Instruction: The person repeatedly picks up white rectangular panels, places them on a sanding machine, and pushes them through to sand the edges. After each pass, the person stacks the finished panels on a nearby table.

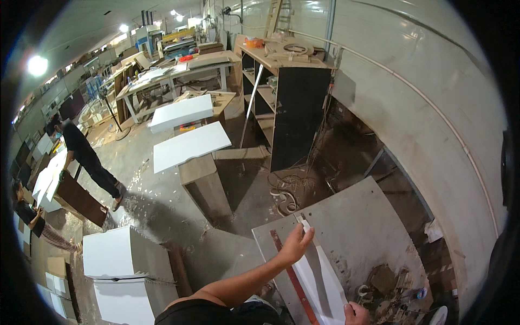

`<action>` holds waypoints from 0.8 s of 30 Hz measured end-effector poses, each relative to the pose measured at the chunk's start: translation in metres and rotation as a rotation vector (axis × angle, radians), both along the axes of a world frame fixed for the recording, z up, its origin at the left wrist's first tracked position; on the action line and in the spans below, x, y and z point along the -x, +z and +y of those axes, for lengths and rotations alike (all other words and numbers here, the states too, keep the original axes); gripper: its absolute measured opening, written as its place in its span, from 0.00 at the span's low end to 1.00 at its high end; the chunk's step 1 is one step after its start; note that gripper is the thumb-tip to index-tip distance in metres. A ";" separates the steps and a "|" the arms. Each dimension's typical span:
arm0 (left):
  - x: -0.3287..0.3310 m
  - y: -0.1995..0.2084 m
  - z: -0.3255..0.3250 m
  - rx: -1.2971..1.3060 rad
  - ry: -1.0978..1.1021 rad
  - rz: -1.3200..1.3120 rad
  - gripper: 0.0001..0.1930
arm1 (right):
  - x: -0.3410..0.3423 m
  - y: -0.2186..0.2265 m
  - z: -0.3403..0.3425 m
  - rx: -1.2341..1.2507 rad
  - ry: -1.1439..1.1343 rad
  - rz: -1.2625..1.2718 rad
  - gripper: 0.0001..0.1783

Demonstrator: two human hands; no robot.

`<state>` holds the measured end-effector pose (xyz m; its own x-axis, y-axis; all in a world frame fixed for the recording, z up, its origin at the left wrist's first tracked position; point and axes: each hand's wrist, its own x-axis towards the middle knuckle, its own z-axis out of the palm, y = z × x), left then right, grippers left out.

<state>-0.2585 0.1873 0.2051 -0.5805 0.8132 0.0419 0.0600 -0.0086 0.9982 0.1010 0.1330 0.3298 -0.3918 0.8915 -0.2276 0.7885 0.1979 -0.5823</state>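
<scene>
- Your right hand (356, 313) is sitting at the bottom edge w/ fingers curled, gripping the near end of the white strip (319, 271); grip partly cut off by the frame.
- Your left hand (297, 244) is reaching fwd, fingers together & bent, pressing on the far end of that strip.
- Strip is lying lengthwise on the grey board (357, 222), right beside a red rail (292, 273).
- Scrap & small tools (390, 287) are piling up on the board's near right.
- White cabinet (116, 252) is standing to your left; white panels (187, 143) are resting on stands farther out.
- Two ppl are bending over panels at far left; dark shelf unit (295, 103) is standing at the back.
</scene>
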 end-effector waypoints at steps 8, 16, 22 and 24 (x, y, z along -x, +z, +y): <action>0.004 0.000 -0.003 0.022 -0.123 0.066 0.25 | 0.011 -0.034 0.032 0.043 0.053 -0.121 0.24; 0.002 0.013 -0.011 0.035 -0.096 0.081 0.22 | 0.031 -0.028 0.036 0.110 0.094 -0.165 0.29; -0.001 0.003 -0.010 0.015 0.006 0.107 0.23 | 0.056 -0.007 0.041 0.280 -0.041 -0.158 0.25; 0.000 -0.001 -0.008 0.075 -0.041 0.049 0.24 | 0.066 -0.001 0.033 0.197 -0.100 -0.047 0.27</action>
